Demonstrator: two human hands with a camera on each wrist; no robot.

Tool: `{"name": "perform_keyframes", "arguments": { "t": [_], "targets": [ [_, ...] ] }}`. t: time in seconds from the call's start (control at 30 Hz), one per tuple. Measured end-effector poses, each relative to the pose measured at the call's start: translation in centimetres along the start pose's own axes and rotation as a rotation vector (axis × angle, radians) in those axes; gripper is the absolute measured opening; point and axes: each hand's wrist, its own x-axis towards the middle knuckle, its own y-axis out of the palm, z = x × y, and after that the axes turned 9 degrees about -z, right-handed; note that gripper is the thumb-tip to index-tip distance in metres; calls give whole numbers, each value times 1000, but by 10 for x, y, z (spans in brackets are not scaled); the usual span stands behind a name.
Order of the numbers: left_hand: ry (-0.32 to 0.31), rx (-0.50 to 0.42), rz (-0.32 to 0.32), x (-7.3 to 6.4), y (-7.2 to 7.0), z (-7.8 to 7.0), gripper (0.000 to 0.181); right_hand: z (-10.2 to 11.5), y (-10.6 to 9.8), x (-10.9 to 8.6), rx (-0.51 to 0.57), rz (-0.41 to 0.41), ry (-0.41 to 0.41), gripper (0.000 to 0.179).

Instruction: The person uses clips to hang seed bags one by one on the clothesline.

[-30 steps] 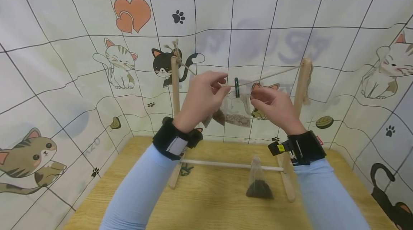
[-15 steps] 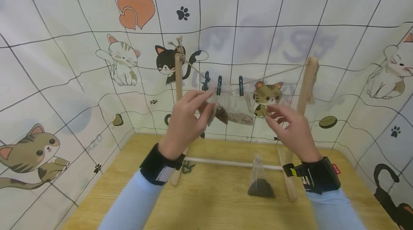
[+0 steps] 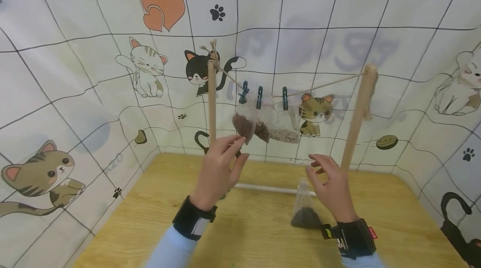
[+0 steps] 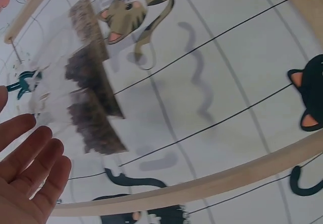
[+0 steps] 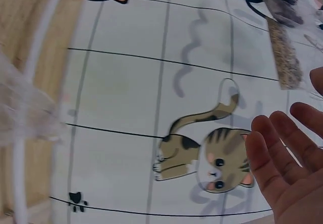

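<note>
Three see-through bags hang from a string (image 3: 330, 86) by green clothespins (image 3: 284, 98). The left bag (image 3: 243, 125) and the middle bag (image 3: 262, 131) hold brown bits; the right bag (image 3: 284, 135) holds pale, seed-like grains. My left hand (image 3: 218, 172) is below the left bag, its fingertips overlapping the bag's lower tip in the head view, fingers relaxed and holding nothing. On the table stands a clear bag with dark contents (image 3: 306, 216). Above and to its right hovers my right hand (image 3: 332, 186), loosely bent and holding nothing.
Two wooden posts (image 3: 358, 120) carry the string, joined low down by a white bar (image 3: 270, 189). The rack stands on a wood-grain table (image 3: 259, 234). Behind it hangs a cloth (image 3: 300, 5) printed with cats.
Both hands have come away from the hanging bags and moved down; the right hand is now near the standing bag. Three clothespins now show fully on the string.
</note>
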Motion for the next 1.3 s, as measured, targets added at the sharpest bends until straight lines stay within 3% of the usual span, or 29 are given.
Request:
{"name": "perform_keyframes", "arguments": {
  "t": [0.37,0.6,0.8,0.93,1.07,1.3],
  "targets": [
    [-98,95,60,-66,24,7,40,-6,20,-44,29,45,72,38],
    [-145,122,91,-97,36,11,41,-5,28,-66,5,93,110,32],
    [-192,141,148,-113,41,11,40,-4,32,-79,3,129,227,30],
    [-220,122,155,-119,43,13,38,-4,34,-85,6,167,311,30],
    [-262,131,163,-127,43,16,37,-4,38,-88,23,189,313,30],
    [-421,112,207,-134,40,23,32,1,50,-90,37,217,284,30]
  ]
}}
